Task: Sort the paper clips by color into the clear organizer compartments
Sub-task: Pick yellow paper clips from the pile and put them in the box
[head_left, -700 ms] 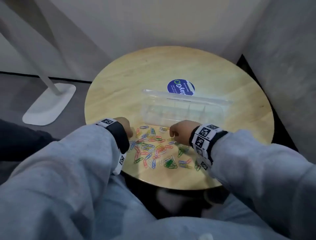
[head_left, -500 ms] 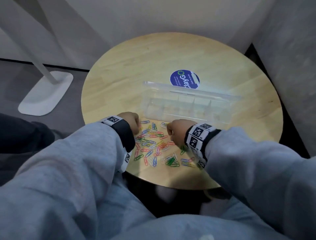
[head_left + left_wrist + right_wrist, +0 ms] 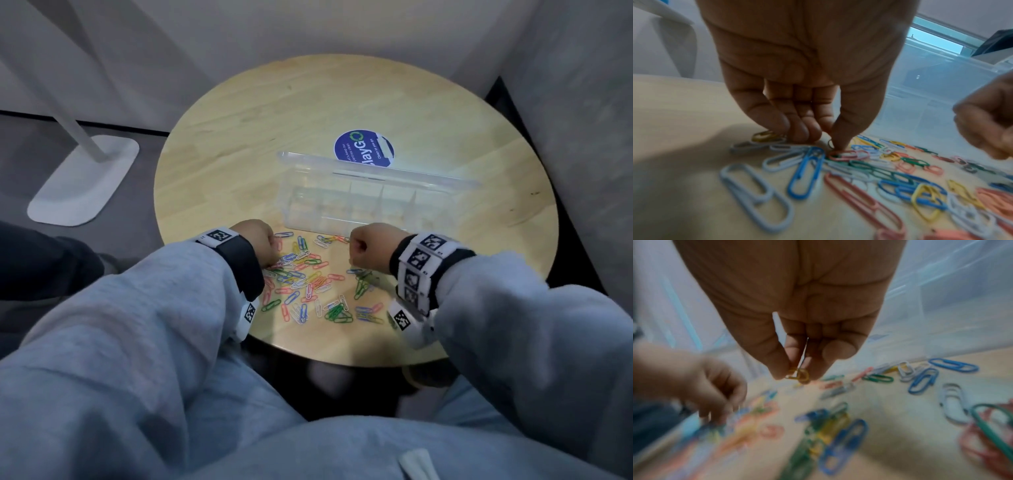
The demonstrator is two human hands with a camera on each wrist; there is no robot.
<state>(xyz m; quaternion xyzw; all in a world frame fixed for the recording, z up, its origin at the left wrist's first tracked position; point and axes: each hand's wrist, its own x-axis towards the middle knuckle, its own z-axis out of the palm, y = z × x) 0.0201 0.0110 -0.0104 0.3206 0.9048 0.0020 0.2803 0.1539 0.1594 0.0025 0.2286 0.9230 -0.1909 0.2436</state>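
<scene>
1. Round wooden table, pushed into a corner of the walls, carrying everything for the sort within easy reach of a seated person.
2. Clear organizer, set at about the table's middle with its lid tipped up and back, so the row of divided compartments lies open toward the hands; no clips visible inside yet, so sorting judged barely begun.
3. Round blue sticker, flat on the wood just behind the organizer, partly covered by the raised lid; no part in the task.
4. White stand base on the floor, well left of the organizer, out of the way.
5. Left hand, at the organizer's near left corner, lowered onto the pile; in the left wrist view, fingers bunched together with tips down on the clips, thumb tip pressing beside a red paper clip, probably to work one loose. Whether anything is actually pinched cannot be told.
6. Right hand, at the organizer's near edge, lifted off the wood; thumb and fingertips clamped on a yellow paper clip, hanging clear of the pile, probably ready to be carried over the front wall.
7. Pile of paper clips, strewn loose in front of the organizer toward the table's near edge: blue, green, red, yellow, white, many overlapping, so single clips likely need teasing apart before lifting.
</scene>
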